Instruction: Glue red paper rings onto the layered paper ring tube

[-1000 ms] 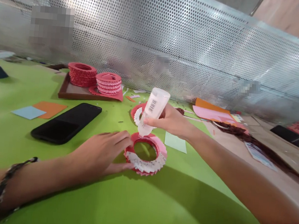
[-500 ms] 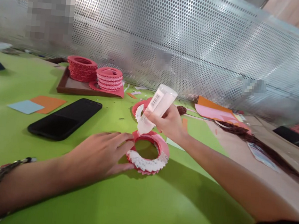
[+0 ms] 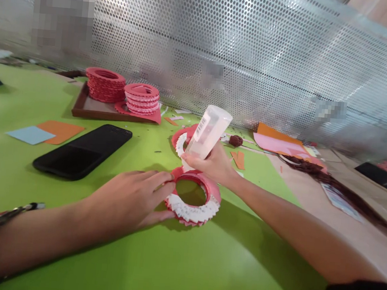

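Note:
A red and pink paper ring with a white scalloped trim (image 3: 193, 212) lies flat on the green table (image 3: 156, 259). My left hand (image 3: 131, 200) rests beside it with fingers stretched out, their tips pressing the ring's left edge. My right hand (image 3: 214, 164) grips a translucent white glue bottle (image 3: 206, 135) turned nozzle-down, the tip touching the ring's far rim. A second red ring (image 3: 182, 140) lies just behind the bottle.
A black phone (image 3: 83, 150) lies left of my hands, with blue and orange paper sheets (image 3: 45, 133) beyond it. A brown tray (image 3: 96, 109) holds two stacks of red rings (image 3: 123, 93). Orange and pink sheets (image 3: 278, 143) lie right. A perforated metal wall (image 3: 222, 52) backs the table.
The glue bottle has stayed nozzle-down on the ring's far rim while my right hand shifted slightly along it. My left hand has kept pressing the ring's left edge.

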`<state>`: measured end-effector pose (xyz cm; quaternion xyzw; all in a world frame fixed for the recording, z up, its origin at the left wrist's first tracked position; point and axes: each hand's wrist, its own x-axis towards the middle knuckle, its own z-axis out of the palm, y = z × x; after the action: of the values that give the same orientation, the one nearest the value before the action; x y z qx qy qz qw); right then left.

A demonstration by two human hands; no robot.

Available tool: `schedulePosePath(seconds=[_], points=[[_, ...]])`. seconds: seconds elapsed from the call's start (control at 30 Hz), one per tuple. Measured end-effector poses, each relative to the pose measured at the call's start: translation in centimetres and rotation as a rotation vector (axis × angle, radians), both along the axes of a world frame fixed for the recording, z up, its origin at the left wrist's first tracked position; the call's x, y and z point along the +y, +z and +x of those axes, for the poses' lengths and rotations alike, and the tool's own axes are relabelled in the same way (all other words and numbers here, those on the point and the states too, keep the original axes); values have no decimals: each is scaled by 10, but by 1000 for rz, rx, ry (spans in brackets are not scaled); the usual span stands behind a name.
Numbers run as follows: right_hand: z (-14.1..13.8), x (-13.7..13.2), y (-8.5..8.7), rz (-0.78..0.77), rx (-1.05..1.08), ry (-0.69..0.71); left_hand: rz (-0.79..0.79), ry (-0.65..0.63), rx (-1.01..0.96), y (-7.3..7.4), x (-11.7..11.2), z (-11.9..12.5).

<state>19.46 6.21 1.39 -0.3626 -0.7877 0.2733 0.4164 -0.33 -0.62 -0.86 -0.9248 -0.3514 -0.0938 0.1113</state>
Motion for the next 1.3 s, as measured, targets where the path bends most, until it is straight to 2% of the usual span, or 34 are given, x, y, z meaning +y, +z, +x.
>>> schedulePosePath(seconds=[0.23,0.47,0.6,0.87,0.97,1.17,1.3], points=[[15,-8,-4,-1,5,-180,19,-62,-38,-4,3,-2],[-5,-9,-3,19,143,-65,23,-40,10,-1,1,-1],[-5,-9,-7,0,118,-119,-34,-30,-29,-2,1,-2],[23,-16,-12,-26,125,-303,-300,2,-306,-10,12,-4],[28,-21,-11,-38,173,-304,-321,-14,-419,-14,15,-4],[24,-26,-14,-271,415,-306,-357,20,-557,-18,0,-3],[18,-23,-12,-301,425,-285,-401,81,-624,-15,-3,-7]])
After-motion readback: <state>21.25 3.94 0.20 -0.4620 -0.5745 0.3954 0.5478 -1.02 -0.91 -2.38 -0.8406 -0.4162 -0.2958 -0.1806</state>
